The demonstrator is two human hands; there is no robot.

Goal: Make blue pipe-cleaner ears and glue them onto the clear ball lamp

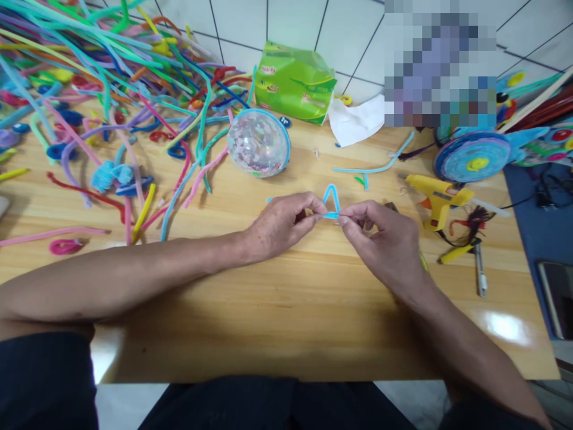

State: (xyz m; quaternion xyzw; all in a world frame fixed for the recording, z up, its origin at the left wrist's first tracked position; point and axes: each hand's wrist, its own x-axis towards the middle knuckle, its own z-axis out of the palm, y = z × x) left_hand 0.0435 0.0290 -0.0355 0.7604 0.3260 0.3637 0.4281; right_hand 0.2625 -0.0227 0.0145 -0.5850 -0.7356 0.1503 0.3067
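A blue pipe cleaner [332,190] is bent into a small triangle with its peak pointing away from me. My left hand [286,224] pinches its lower left corner between thumb and fingertips. At the lower right corner, my right hand [380,236] grips it the same way. Both hands are just above the wooden table, close together. Beyond them lie a longer light blue pipe cleaner [376,169] and a short green scrap [359,180]. A clear round dome [258,143] with a blue rim sits behind my left hand.
Many coloured pipe cleaners [111,60] heap up at the left. A green tissue pack [293,83] and white paper [358,122] stand at the back. On the right are a yellow glue gun [436,197], a blue coiled disc [472,156], a pen [480,272] and a phone [557,295].
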